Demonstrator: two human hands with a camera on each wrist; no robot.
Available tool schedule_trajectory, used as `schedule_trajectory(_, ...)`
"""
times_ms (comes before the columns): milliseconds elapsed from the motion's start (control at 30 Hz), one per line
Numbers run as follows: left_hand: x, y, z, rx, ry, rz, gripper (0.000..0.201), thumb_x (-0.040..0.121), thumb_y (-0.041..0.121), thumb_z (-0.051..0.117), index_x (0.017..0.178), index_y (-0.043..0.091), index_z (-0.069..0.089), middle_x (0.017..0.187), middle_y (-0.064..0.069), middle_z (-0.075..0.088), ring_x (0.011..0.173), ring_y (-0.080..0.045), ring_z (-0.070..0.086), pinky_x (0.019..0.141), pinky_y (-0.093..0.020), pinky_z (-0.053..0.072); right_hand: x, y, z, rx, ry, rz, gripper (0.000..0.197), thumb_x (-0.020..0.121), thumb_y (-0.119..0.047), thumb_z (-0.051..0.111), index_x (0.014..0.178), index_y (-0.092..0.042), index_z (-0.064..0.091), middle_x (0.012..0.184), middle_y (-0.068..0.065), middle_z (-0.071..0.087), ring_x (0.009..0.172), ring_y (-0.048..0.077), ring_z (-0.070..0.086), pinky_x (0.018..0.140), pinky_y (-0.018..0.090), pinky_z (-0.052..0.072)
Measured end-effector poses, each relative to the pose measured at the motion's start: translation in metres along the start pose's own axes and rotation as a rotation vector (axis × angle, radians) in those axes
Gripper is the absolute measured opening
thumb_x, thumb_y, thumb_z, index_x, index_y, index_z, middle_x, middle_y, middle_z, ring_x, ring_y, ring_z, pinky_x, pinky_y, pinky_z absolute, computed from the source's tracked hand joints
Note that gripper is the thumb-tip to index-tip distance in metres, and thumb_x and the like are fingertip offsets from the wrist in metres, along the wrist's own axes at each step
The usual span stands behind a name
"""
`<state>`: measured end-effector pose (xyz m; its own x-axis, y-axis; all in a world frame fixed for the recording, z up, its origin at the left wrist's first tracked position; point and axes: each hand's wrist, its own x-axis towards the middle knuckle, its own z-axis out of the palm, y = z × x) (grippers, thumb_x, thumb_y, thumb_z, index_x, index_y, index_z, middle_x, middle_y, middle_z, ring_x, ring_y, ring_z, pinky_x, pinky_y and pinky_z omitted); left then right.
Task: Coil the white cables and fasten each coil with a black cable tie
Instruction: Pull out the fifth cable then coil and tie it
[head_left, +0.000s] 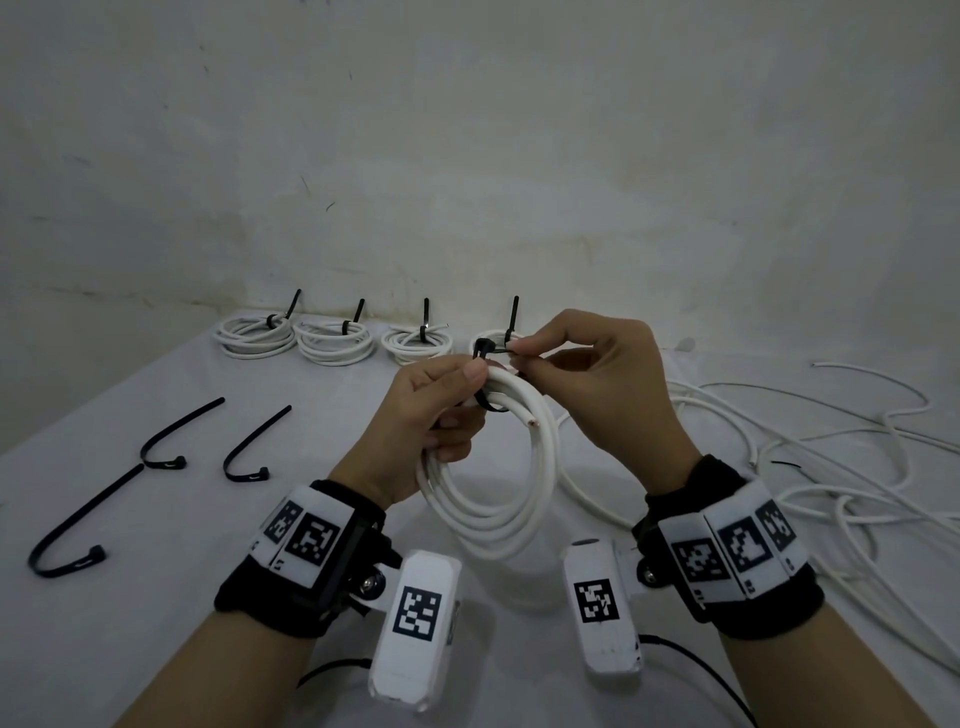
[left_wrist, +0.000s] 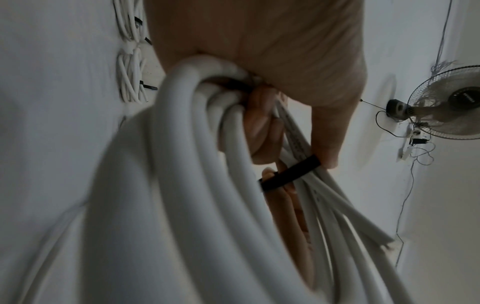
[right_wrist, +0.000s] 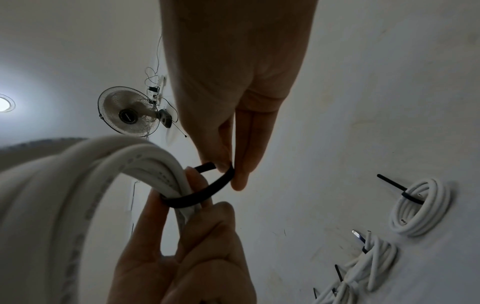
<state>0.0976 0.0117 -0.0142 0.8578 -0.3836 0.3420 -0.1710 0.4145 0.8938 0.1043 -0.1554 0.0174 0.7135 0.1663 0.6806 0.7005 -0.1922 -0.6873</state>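
Observation:
A white cable coil (head_left: 498, 483) hangs in the air above the table, gripped at its top by my left hand (head_left: 441, 405). A black cable tie (head_left: 491, 353) loops around the coil's strands just right of that grip. My right hand (head_left: 524, 353) pinches the tie's free end between thumb and forefinger. In the right wrist view the black tie (right_wrist: 205, 195) curves from the coil (right_wrist: 78, 185) up to the right hand (right_wrist: 228, 170). In the left wrist view the tie (left_wrist: 288, 172) crosses the coil strands (left_wrist: 194, 164) under my left thumb.
Several tied coils (head_left: 332, 340) line the table's far edge by the wall. Three loose black ties (head_left: 171, 441) lie at the left. A tangle of loose white cable (head_left: 810, 457) covers the right side. A fan (right_wrist: 128, 114) hangs on the wall.

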Motion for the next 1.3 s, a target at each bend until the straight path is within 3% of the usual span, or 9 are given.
schedule_trajectory(300,-0.001,0.001,0.001,0.017,-0.002,0.008,0.038,0.056,0.056,0.081,0.067,0.021,0.070,0.049,0.010,0.033,0.036,0.002,0.027,0.034,-0.011,0.025,0.000,0.001,-0.001,0.039,0.005,0.014,0.024,0.078,0.011,0.070,0.075,-0.013,0.071,0.071,-0.002,0.070,0.062,0.015,0.071,0.061,0.026,0.057)
schedule_trajectory(400,-0.001,0.002,0.003,0.024,0.012,-0.017,0.024,0.066,0.041,0.073,0.067,0.017,0.069,0.048,0.010,0.034,0.036,0.002,0.026,0.034,-0.011,0.023,0.000,0.000,-0.001,0.017,-0.009,-0.018,0.021,0.078,0.010,0.070,0.077,-0.011,0.071,0.075,0.003,0.071,0.063,0.015,0.071,0.063,0.030,0.058)
schedule_trajectory(500,-0.001,0.004,0.003,0.015,0.025,-0.069,0.025,0.066,0.038,0.063,0.065,0.014,0.067,0.047,0.009,0.033,0.035,0.001,0.025,0.034,-0.011,0.022,0.000,0.002,-0.002,-0.005,-0.021,-0.060,0.020,0.078,0.008,0.070,0.080,-0.011,0.071,0.076,0.003,0.071,0.066,0.016,0.071,0.066,0.034,0.059)
schedule_trajectory(667,-0.001,0.003,0.007,0.124,0.065,-0.144,0.021,0.074,0.032,0.063,0.058,0.018,0.068,0.046,0.007,0.029,0.034,0.000,0.022,0.033,-0.013,0.020,-0.001,0.000,-0.002,-0.070,-0.049,-0.094,0.016,0.076,0.004,0.068,0.082,-0.010,0.073,0.076,0.001,0.072,0.072,0.012,0.071,0.071,0.030,0.059)
schedule_trajectory(833,0.000,0.004,0.008,0.244,0.144,-0.084,0.024,0.077,0.031,0.058,0.065,0.011,0.065,0.051,0.003,0.028,0.039,-0.004,0.023,0.036,-0.015,0.019,0.002,-0.007,-0.011,-0.170,-0.132,-0.056,0.011,0.082,-0.001,0.069,0.086,-0.010,0.074,0.081,0.002,0.074,0.075,0.011,0.071,0.074,0.029,0.058)
schedule_trajectory(967,-0.002,0.004,0.010,0.400,0.142,-0.040,0.023,0.084,0.025,0.064,0.073,0.004,0.062,0.043,0.012,0.036,0.038,-0.003,0.025,0.037,-0.015,0.022,0.003,-0.016,-0.011,-0.221,-0.184,-0.072,0.004,0.081,-0.007,0.073,0.083,-0.009,0.070,0.080,-0.001,0.071,0.075,0.007,0.069,0.069,0.023,0.057)
schedule_trajectory(1133,-0.002,0.004,0.013,0.474,0.187,0.045,0.022,0.078,0.026,0.071,0.068,0.009,0.061,0.045,0.010,0.041,0.036,-0.003,0.028,0.038,-0.014,0.024,0.001,-0.014,-0.003,-0.317,-0.086,-0.189,0.003,0.079,-0.009,0.069,0.078,-0.009,0.067,0.075,0.000,0.066,0.071,0.010,0.063,0.064,0.029,0.055)
schedule_trajectory(1233,-0.002,0.001,0.013,0.539,0.204,0.065,0.026,0.081,0.031,0.065,0.066,0.010,0.059,0.045,0.010,0.040,0.038,-0.003,0.030,0.038,-0.015,0.025,0.001,-0.014,-0.002,-0.332,0.055,-0.200,0.008,0.080,-0.009,0.070,0.076,-0.010,0.064,0.072,-0.003,0.064,0.070,0.010,0.062,0.061,0.021,0.053)
schedule_trajectory(1300,-0.001,-0.001,0.016,0.584,0.220,0.065,0.028,0.086,0.026,0.067,0.066,0.011,0.055,0.044,0.012,0.041,0.037,-0.002,0.032,0.038,-0.015,0.026,0.002,-0.015,-0.005,-0.323,0.127,-0.161,0.012,0.082,-0.010,0.070,0.075,-0.015,0.062,0.071,-0.007,0.064,0.072,0.009,0.063,0.059,0.015,0.051)
